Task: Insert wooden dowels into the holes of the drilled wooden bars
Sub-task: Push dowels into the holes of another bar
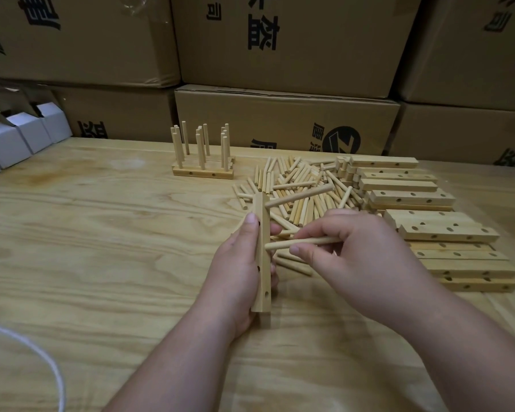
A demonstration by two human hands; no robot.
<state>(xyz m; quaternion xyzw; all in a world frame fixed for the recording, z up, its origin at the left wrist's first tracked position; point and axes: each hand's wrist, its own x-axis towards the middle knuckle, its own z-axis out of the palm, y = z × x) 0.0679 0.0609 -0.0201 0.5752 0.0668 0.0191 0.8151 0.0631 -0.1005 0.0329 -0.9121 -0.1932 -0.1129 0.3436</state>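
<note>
Dowels are being seated one at a time, and the step in hand appears to be the fitting of a second dowel into the drilled bar (262, 257). That bar is being held on edge near the middle of the table (101, 233), the left hand (238, 269) being wrapped round it, thumb along its near face. A dowel (302, 242) is being pinched between thumb and fingers of the right hand (348, 257), its tip being brought against the bar's side. Higher up the bar, another dowel (298, 196) is already sticking out. The next move probably calls for the tip being lined up squarely with an open hole, then being pushed straight in. Beyond, loose dowels (295, 185) are lying heaped, unfilled bars (428, 227) are stacked toward the right edge, and finished bars (202, 162) are standing near the far edge.
</note>
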